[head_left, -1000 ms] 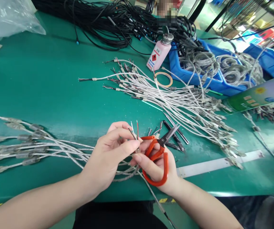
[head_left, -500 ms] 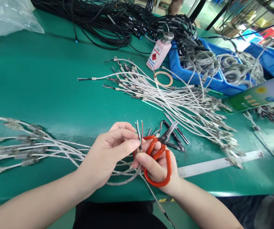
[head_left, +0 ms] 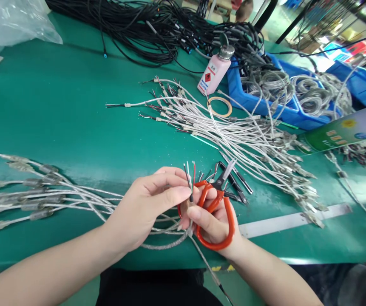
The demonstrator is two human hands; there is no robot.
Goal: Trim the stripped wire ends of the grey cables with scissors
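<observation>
My left hand (head_left: pixel 160 199) pinches a grey cable (head_left: pixel 191 205) close to its stripped end, where black, white, green and red wires (head_left: pixel 191 178) fan upward. Below that point the thumb and fingers of my right hand (head_left: pixel 213 223) grip the same cable. Orange-handled scissors (head_left: pixel 216 185) hang around the right fingers, blades pointing up and away to the right. Behind them lie a dark-handled tool (head_left: pixel 234 185) and a slim pen-like tool (head_left: pixel 242 178). More grey cables (head_left: pixel 87 195) run beneath my hands to the left, their connector ends at the table's left edge.
White cables (head_left: pixel 227 127) with bared ends are heaped ahead. Beyond stand a pink pump bottle (head_left: pixel 214 72), a tape ring (head_left: pixel 220 107) and blue bins (head_left: pixel 234 85) of coiled cable. Black cables (head_left: pixel 131 29) cover the back; a steel ruler (head_left: pixel 275 221) lies right, near a green can (head_left: pixel 339 131).
Both hands, with the cable and scissors, have shifted slightly to the right. The wire ends are spread a little differently. My grip looks the same.
</observation>
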